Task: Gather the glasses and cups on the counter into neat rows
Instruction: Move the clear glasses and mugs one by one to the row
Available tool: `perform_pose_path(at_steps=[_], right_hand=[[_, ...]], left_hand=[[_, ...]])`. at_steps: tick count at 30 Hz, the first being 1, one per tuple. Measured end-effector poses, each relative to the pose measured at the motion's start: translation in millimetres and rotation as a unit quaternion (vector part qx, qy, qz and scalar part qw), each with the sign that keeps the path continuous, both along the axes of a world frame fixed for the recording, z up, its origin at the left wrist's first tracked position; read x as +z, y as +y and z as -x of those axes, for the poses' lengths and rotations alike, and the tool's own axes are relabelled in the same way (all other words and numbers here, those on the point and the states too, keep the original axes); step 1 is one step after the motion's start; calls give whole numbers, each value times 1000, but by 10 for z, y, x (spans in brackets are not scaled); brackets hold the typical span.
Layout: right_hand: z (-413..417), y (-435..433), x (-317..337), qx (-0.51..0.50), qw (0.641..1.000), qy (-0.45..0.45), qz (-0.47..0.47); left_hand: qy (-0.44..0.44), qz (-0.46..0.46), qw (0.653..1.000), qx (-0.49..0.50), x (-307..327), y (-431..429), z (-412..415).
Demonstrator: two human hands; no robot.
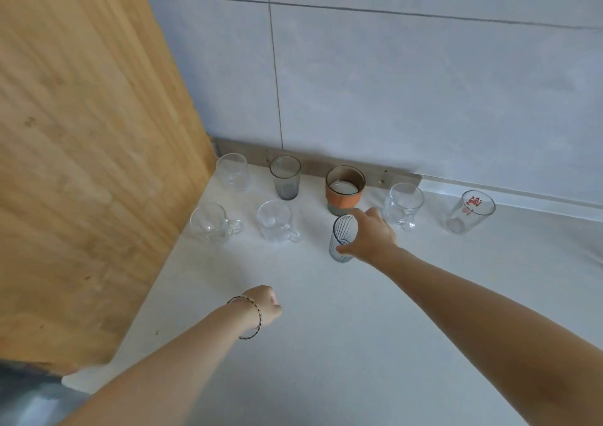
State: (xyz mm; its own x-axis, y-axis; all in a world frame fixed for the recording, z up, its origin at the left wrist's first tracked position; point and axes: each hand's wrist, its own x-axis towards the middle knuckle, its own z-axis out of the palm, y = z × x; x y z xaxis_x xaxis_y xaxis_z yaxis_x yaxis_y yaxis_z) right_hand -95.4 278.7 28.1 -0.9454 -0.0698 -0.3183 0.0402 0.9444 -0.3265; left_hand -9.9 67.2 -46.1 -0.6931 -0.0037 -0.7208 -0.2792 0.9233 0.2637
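Several glasses and cups stand on the white counter (326,344). Along the wall are a clear glass (232,172), a smoky grey glass (285,177) and an orange ceramic cup (344,190). In front stand two clear mugs (208,225) (275,221). My right hand (370,238) grips a clear glass with dark vertical lines (342,238), upright on the counter. Right of it are a clear mug (403,205) and a glass with red print (470,212). My left hand (266,303) hovers over the counter with its fingers curled, holding nothing.
A tall wooden panel (91,164) bounds the counter on the left. A grey tiled wall (391,83) runs behind the cups. The counter's front edge is near the lower left corner.
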Motion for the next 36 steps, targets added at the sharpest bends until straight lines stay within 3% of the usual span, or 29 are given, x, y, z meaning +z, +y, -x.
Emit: perform_pose_path(at_steps=[12,16,20,24,30,36], right_hand=[[141,-285,-242,-63,997,-7,40],[-180,-1,-354,-67,993,-87,42],[-555,609,-446,-69,981,-179,38],[-830,1372,-362,-108,972,-207,35],[-1171,2731,-184,-191,964,-184,21],[-1309,4177,-97,-242,959,-148,-17]], left_hand=[[-3,-20,999,-30,-138,33,125],[-7,-19,998,-53,-116,228,208],[-1,-17,995,-99,-3,640,313],[9,-23,988,-155,72,1232,423],[21,-36,972,-230,160,2436,485],[35,-47,971,-233,234,3624,413]])
